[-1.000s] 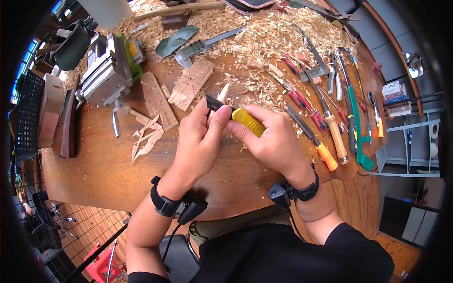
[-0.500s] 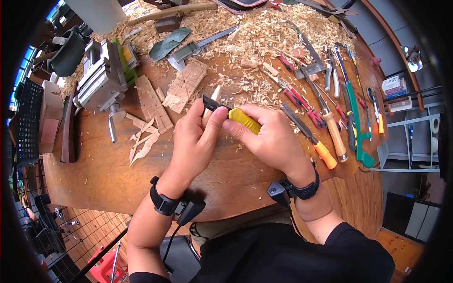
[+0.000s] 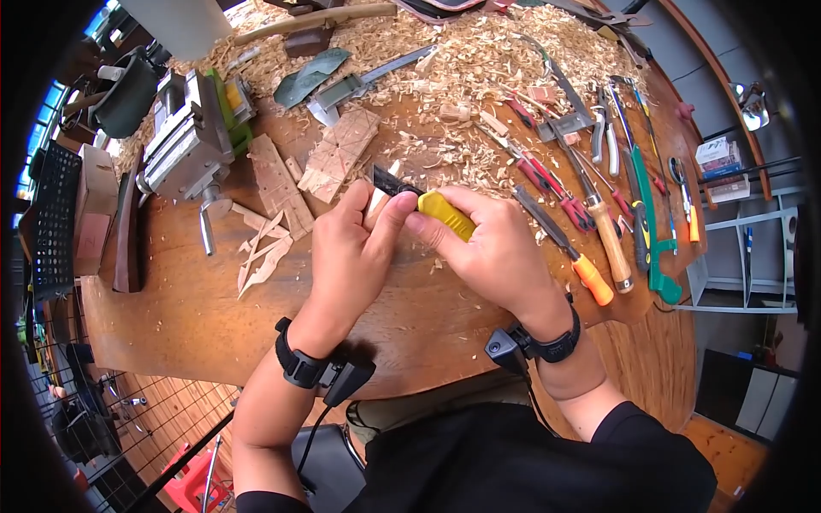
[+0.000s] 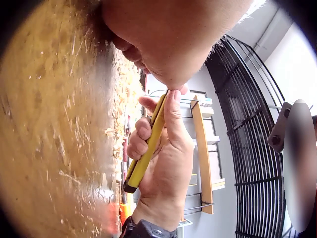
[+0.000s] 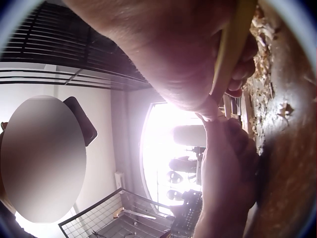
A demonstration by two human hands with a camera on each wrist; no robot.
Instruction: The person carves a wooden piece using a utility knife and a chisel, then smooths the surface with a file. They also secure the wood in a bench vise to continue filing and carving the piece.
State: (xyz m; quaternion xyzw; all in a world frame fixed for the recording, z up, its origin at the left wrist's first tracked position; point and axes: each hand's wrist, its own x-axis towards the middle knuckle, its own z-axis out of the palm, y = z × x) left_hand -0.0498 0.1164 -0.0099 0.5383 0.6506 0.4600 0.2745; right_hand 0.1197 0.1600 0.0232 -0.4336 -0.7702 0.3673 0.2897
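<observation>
My left hand [image 3: 351, 248] holds a small pale carved piece of wood [image 3: 374, 208], with most of it hidden by the fingers. My right hand [image 3: 505, 248] grips a yellow utility knife [image 3: 446, 215]. Its dark blade [image 3: 389, 180] lies across the wood, pointing up and left. The two thumbs meet near the front of the knife handle. From the left wrist, the yellow handle [image 4: 148, 148] shows lengthwise inside the curled fingers of the right hand [image 4: 166, 163]. In the right wrist view the left hand [image 5: 225, 158] is below the knife, and the wood is hidden.
A metal vise [image 3: 184, 141] stands at the left, with cut wood scraps [image 3: 265, 252] near it. Drilled boards [image 3: 342, 150] and a caliper [image 3: 342, 90] lie beyond the hands. Shavings [image 3: 487, 60] cover the back. Chisels [image 3: 590, 280], pliers [image 3: 605, 137] and a green-handled tool [image 3: 643, 222] lie at the right.
The wood's pointed tip showed well past the blade a second ago; now only a short bit shows beyond it. Both hands keep their grips. The head view has shifted slightly.
</observation>
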